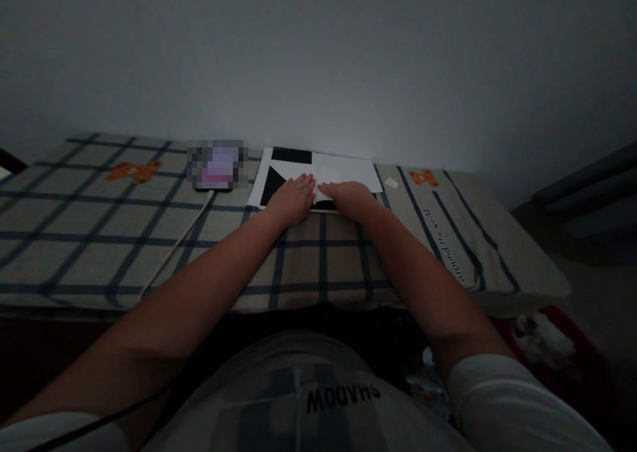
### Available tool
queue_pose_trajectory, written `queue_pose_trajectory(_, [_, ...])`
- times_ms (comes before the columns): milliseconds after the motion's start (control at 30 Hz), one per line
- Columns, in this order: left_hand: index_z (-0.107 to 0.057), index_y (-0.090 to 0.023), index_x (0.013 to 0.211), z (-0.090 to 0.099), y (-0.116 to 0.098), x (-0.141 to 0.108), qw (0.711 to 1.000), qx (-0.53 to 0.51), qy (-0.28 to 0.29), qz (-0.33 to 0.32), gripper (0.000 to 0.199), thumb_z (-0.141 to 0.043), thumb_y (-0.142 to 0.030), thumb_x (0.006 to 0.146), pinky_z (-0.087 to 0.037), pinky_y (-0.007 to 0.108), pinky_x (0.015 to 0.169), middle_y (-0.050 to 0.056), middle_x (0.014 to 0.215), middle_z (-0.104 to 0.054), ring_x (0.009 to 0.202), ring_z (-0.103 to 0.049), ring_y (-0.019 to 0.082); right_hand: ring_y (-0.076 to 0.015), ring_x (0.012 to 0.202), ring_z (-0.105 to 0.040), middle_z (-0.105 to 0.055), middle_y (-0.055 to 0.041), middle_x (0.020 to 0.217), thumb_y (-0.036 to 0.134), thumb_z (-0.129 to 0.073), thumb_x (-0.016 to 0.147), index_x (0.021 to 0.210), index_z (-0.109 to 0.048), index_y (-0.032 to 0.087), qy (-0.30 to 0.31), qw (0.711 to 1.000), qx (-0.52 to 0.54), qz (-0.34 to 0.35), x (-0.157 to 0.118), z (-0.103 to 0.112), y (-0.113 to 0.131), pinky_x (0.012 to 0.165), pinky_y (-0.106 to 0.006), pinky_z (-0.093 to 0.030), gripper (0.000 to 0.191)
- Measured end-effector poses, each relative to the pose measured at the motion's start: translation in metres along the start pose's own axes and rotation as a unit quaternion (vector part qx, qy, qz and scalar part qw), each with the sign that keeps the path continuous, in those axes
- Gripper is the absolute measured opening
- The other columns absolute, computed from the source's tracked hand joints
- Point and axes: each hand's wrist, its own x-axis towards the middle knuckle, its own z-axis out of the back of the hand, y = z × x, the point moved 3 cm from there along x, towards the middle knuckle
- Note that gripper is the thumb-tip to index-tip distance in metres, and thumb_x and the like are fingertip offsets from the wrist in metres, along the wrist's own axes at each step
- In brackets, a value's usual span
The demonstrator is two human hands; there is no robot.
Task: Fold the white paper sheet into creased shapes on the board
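A flat black-and-white printed item (pixel 291 155), perhaps a booklet or board, lies on the cloth-covered table near the wall. Over its right half rests a blank white sheet of paper (pixel 348 171). My left hand (pixel 294 200) lies flat near the middle, fingers stretched out along the sheet's left edge. Palm down on the paper's near part is my right hand (pixel 354 198), its fingers pointing left toward the other hand. Neither hand appears to grip anything. My right hand covers the sheet's front edge.
Left of the printed item is a phone (pixel 219 166) with a blurred screen, its white cable (pixel 179 243) running to the front edge. A small pale scrap (pixel 391 182) lies at right. The checked tablecloth (pixel 323 259) reaches the wall. A red container (pixel 562 346) stands below right.
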Motion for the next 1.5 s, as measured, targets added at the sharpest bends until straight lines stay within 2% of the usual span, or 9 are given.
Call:
queue_pose_trajectory(100, [-0.039, -0.003, 0.155, 0.0, 0.0, 0.0, 1.0, 0.0, 0.001, -0.001, 0.055, -0.028, -0.026, 0.107, -0.026, 0.046, 0.127, 0.016, 0.166, -0.035, 0.156, -0.029, 0.026, -0.0293, 0.117, -0.07, -0.066, -0.0149, 0.139, 0.016, -0.034, 0.104, 0.149, -0.054, 0.017, -0.001, 1.0, 0.006, 0.003, -0.001, 0.002, 0.001, 0.092, -0.043, -0.056, 0.049])
queue_pose_trajectory(267, [-0.041, -0.008, 0.156, -0.002, 0.002, -0.001, 1.0, -0.009, -0.023, -0.002, 0.054, -0.028, -0.027, 0.106, -0.027, 0.047, 0.126, 0.015, 0.165, -0.037, 0.155, -0.03, 0.026, -0.0267, 0.135, -0.059, -0.059, -0.0137, 0.149, 0.017, -0.045, 0.099, 0.147, -0.055, 0.014, -0.041, 0.998, 0.028, 0.049, -0.003, 0.006, 0.001, 0.108, -0.041, -0.049, 0.049])
queue_pose_trajectory(400, [-0.039, -0.008, 0.156, 0.002, 0.0, -0.003, 1.0, -0.002, -0.015, 0.007, 0.055, -0.027, -0.03, 0.107, -0.026, 0.046, 0.126, 0.015, 0.166, -0.034, 0.157, -0.026, 0.027, -0.0266, 0.128, -0.064, -0.063, -0.0105, 0.145, 0.022, -0.043, 0.102, 0.143, -0.06, 0.018, -0.031, 0.998, 0.032, 0.047, -0.003, 0.004, -0.001, 0.103, -0.041, -0.052, 0.045])
queue_pose_trajectory(533, [-0.037, -0.004, 0.157, 0.006, -0.001, -0.005, 1.0, 0.014, -0.022, -0.006, 0.056, -0.027, -0.029, 0.107, -0.024, 0.047, 0.127, 0.015, 0.168, -0.031, 0.158, -0.023, 0.028, -0.0258, 0.128, -0.064, -0.062, -0.0095, 0.147, 0.021, -0.037, 0.104, 0.145, -0.058, 0.02, -0.019, 0.999, 0.025, 0.02, -0.002, 0.002, -0.003, 0.1, -0.042, -0.054, 0.046])
queue_pose_trajectory(867, [-0.042, -0.007, 0.155, 0.001, 0.0, -0.002, 1.0, 0.016, -0.024, 0.005, 0.057, -0.024, -0.032, 0.107, -0.026, 0.043, 0.127, 0.012, 0.165, -0.039, 0.155, -0.031, 0.024, -0.0248, 0.137, -0.057, -0.057, -0.0137, 0.151, 0.017, -0.036, 0.103, 0.148, -0.053, 0.013, -0.025, 0.999, 0.021, 0.025, 0.003, -0.003, -0.001, 0.109, -0.041, -0.049, 0.049])
queue_pose_trajectory(1100, [-0.042, -0.007, 0.155, 0.002, -0.004, 0.0, 0.999, 0.021, -0.019, 0.024, 0.055, -0.027, -0.03, 0.107, -0.027, 0.046, 0.126, 0.012, 0.165, -0.038, 0.155, -0.031, 0.025, -0.0244, 0.126, -0.064, -0.061, -0.0122, 0.147, 0.018, -0.034, 0.104, 0.146, -0.055, 0.017, -0.003, 1.0, 0.026, 0.004, 0.001, 0.001, 0.001, 0.099, -0.038, -0.052, 0.047])
queue_pose_trajectory(1500, [-0.042, -0.007, 0.155, 0.003, -0.005, 0.0, 0.999, 0.012, -0.017, 0.034, 0.056, -0.028, -0.029, 0.106, -0.028, 0.046, 0.126, 0.013, 0.165, -0.037, 0.155, -0.031, 0.024, -0.0239, 0.109, -0.069, -0.072, -0.014, 0.13, 0.02, -0.032, 0.106, 0.142, -0.058, 0.018, 0.025, 0.999, -0.008, -0.029, -0.002, 0.012, 0.009, 0.081, -0.034, -0.047, 0.044])
